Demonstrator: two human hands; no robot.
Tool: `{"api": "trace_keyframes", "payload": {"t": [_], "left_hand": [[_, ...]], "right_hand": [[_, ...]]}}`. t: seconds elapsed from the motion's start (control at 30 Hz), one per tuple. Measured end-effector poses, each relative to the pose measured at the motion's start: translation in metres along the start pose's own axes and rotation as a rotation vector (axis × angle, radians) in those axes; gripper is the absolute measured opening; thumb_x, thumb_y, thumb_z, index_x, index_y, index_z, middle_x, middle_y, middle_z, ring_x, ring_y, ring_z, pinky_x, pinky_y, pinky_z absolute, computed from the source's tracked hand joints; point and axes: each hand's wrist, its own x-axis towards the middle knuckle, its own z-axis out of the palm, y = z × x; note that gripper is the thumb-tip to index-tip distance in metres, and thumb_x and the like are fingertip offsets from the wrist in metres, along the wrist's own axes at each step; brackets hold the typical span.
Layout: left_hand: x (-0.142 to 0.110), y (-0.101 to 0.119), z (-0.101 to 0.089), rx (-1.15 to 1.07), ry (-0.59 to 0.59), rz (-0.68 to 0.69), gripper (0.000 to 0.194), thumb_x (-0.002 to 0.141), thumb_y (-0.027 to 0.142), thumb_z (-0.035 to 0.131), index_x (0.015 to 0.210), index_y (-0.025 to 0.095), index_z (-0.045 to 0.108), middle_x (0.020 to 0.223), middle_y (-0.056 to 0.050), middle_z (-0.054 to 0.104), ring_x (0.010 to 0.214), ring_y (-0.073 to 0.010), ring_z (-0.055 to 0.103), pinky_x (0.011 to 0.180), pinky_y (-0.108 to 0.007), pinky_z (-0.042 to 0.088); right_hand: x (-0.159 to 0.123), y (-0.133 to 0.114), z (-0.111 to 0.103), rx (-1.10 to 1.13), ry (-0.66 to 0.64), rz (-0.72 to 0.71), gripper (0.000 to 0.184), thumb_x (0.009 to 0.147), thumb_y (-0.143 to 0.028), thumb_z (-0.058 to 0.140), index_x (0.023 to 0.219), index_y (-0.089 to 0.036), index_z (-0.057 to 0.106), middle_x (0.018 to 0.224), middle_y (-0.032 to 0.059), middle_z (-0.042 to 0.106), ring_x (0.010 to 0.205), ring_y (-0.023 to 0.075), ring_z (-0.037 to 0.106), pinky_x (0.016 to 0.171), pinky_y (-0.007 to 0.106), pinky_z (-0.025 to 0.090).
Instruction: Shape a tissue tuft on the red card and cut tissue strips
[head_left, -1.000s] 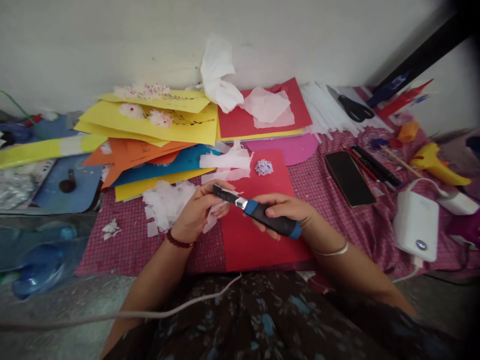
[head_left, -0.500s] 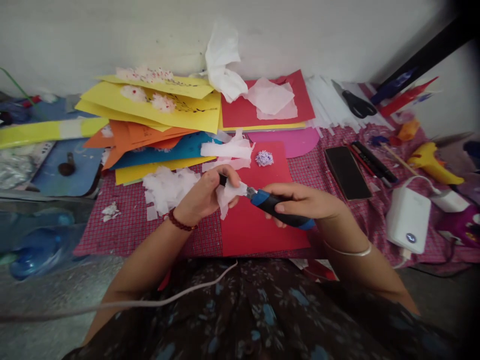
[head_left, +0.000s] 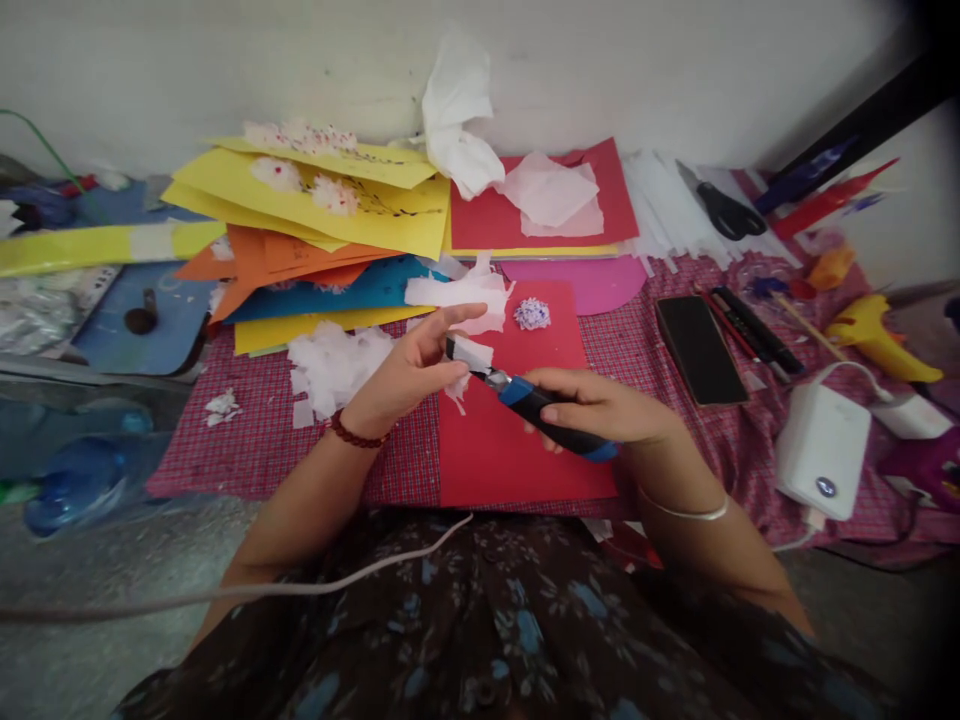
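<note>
On the bench, a heap of white tissue scraps [head_left: 334, 365] lies left of the left hand [head_left: 409, 375], whose fingers pinch a small piece of tissue paper [head_left: 466, 362] wrapped over the blade of a utility knife [head_left: 544, 418]. The tissue looks feather-light, soft and easily torn, best held at its edge. The right hand [head_left: 600, 408] is closed around the knife's handle, above a red card sheet [head_left: 517, 440].

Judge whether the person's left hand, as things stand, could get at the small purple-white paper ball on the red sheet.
Probably yes: the paper ball lies uncovered on the red sheet, just beyond the left hand. But that hand is pinching white tissue around the knife.
</note>
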Motion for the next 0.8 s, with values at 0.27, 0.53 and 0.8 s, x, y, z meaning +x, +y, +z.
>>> {"api": "trace_keyframes", "payload": {"t": [0.27,0.53,0.8], "left_hand": [[0.004,-0.005,-0.007,0.104,-0.023,0.114,0.053,0.08,0.013,0.067,0.131,0.025,0.06,0.08,0.002,0.059,0.07,-0.0105,0.055,0.066,-0.02,0.047],[0.005,-0.006,-0.015,0.166,-0.1,0.191,0.056,0.08,0.017,0.069,0.134,0.023,0.058,0.07,0.004,0.04,0.059,-0.0092,0.039,0.053,-0.021,0.035],[0.01,-0.013,-0.009,0.288,0.052,0.214,0.041,0.081,0.018,0.064,0.122,0.021,0.065,0.063,0.005,0.043,0.053,-0.0084,0.038,0.051,-0.021,0.034]], "right_hand": [[0.005,0.013,-0.001,0.271,0.018,0.009,0.039,0.088,-0.037,0.069,0.119,-0.018,0.057,0.089,0.0029,0.069,0.063,0.0117,0.07,0.054,0.02,0.058],[0.004,0.011,-0.002,0.184,0.058,0.067,0.037,0.088,-0.039,0.068,0.117,-0.018,0.056,0.089,0.0021,0.068,0.063,0.0112,0.069,0.055,0.02,0.057],[0.005,0.006,0.006,-0.071,0.094,0.052,0.029,0.094,-0.039,0.061,0.113,-0.019,0.055,0.09,0.0003,0.062,0.066,0.0083,0.064,0.06,0.02,0.055]]}}
